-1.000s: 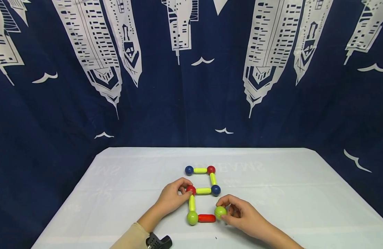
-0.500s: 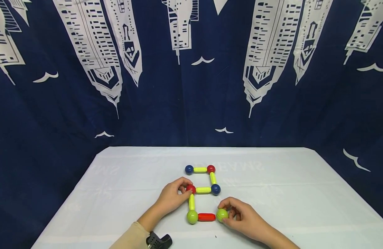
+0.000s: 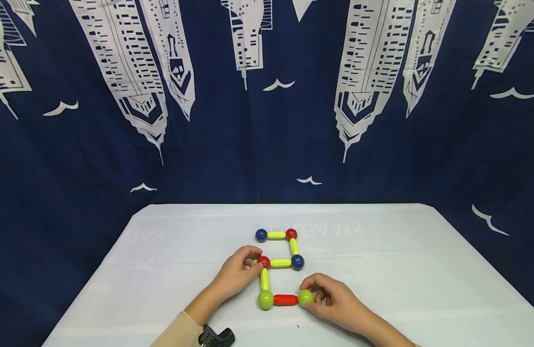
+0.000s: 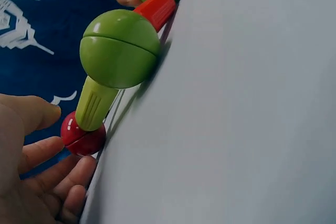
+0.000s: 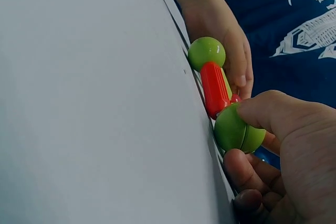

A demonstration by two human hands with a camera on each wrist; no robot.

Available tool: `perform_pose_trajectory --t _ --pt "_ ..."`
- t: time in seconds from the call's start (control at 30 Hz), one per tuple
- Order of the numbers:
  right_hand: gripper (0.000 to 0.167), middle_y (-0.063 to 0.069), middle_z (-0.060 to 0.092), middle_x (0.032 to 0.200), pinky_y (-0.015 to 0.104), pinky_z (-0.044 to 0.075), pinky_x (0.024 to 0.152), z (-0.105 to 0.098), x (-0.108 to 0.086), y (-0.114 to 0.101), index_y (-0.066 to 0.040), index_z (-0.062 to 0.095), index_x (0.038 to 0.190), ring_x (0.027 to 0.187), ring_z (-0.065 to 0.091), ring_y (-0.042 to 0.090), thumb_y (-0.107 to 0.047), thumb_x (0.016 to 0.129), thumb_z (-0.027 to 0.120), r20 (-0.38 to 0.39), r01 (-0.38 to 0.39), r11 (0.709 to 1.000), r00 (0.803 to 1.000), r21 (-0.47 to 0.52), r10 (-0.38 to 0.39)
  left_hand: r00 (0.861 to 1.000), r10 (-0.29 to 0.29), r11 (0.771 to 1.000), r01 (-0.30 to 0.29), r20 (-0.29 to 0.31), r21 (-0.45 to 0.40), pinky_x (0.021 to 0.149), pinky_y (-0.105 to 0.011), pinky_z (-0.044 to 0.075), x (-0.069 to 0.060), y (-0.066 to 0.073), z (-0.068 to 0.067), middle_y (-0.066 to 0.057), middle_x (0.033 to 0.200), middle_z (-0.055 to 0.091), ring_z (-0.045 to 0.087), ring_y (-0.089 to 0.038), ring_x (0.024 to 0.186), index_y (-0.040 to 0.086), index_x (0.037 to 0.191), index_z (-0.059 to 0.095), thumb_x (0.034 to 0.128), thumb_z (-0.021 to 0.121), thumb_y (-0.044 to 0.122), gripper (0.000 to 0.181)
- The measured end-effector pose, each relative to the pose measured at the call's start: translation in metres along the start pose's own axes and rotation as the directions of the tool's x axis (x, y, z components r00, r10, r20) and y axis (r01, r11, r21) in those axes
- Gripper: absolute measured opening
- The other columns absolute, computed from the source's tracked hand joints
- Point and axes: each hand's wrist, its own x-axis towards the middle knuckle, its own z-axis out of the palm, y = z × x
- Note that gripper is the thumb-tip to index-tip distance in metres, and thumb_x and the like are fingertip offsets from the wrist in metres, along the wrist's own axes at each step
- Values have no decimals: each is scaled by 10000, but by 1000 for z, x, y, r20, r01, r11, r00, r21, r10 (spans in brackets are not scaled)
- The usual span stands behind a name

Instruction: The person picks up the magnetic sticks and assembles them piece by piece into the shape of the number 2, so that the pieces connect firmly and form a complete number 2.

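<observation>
In the head view, my right hand (image 3: pixel 336 299) pinches a green ball (image 3: pixel 306 299) between thumb and fingers. That ball meets the right end of a red rod (image 3: pixel 286 300). At the rod's left end is another green ball (image 3: pixel 265 300), from which a yellow rod (image 3: pixel 264 280) runs back to a red ball (image 3: pixel 263 262). My left hand (image 3: pixel 235 273) is beside this red ball; in the left wrist view its thumb (image 4: pixel 44 113) stands slightly off the ball with the fingers loosely spread around it. A yellow rod (image 3: pixel 280 262) links the red ball to a blue ball (image 3: pixel 297 261).
Farther back, a yellow rod (image 3: pixel 294 246), a red ball (image 3: pixel 291 234), a yellow rod (image 3: pixel 276 235) and a blue ball (image 3: pixel 261 235) continue the chain. Everything lies on a white-covered table (image 3: pixel 401 270). A dark blue printed curtain (image 3: pixel 258 144) hangs behind.
My right hand first drew its green ball slightly right along the red rod's end and now holds it against the rod. My left thumb has slid off the red ball.
</observation>
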Motion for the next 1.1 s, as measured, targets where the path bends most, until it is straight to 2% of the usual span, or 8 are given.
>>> perform_pose_trajectory --t 0.1,0.2,0.37,0.5,0.6,0.87,1.1 --pt "287 -42 653 1033 193 460 566 1 -1 1 -209 627 1132 742 536 11 -230 879 760 -9 5 1000 1000 -1 -5 999 -3 1000 3 35 4 642 -196 470 -8 5 -7 -11 1054 625 557 -97 788 129 1266 601 933 686 291 380" --pt "288 -49 661 1035 195 460 560 4 -1 2 -218 627 1129 741 537 8 -243 877 764 -9 2 1000 1000 -3 -2 995 12 1000 -14 99 26 580 -202 447 -21 9 -15 35 939 600 534 -77 703 154 1274 590 931 696 342 406" --pt "295 -65 658 1019 195 461 559 6 -2 3 -220 631 1127 739 534 4 -256 871 771 -1 1 1000 1000 -6 -1 977 59 996 -71 206 55 565 -201 448 -46 14 -21 85 889 600 520 -29 661 246 1244 618 898 732 391 393" --pt "298 -75 652 1013 192 462 558 4 -1 2 -241 633 1120 738 538 9 -241 860 778 -18 12 1000 1000 -28 -12 960 107 990 -126 260 57 601 -190 465 -57 17 -19 111 881 616 534 4 678 264 1223 645 853 773 404 416" --pt "299 -77 652 1017 189 463 559 2 0 1 -243 635 1121 738 540 5 -231 858 777 -23 16 999 1000 -44 -17 955 135 985 -159 263 72 600 -181 464 -59 18 -14 130 868 620 528 26 673 265 1206 666 825 798 393 423" --pt "297 -77 648 1011 186 462 563 2 1 -1 -229 639 1124 738 538 4 -228 860 775 -19 10 998 1000 -55 -11 968 142 972 -176 206 156 535 -166 375 -59 11 -5 173 837 590 451 42 620 341 1201 673 796 822 379 433" --pt "295 -70 646 1014 186 461 561 1 1 0 -246 638 1122 736 538 8 -234 861 775 -14 -2 999 1000 -51 2 974 160 966 -188 159 179 524 -159 364 -61 8 1 185 819 581 440 52 611 357 1173 688 824 799 372 366"
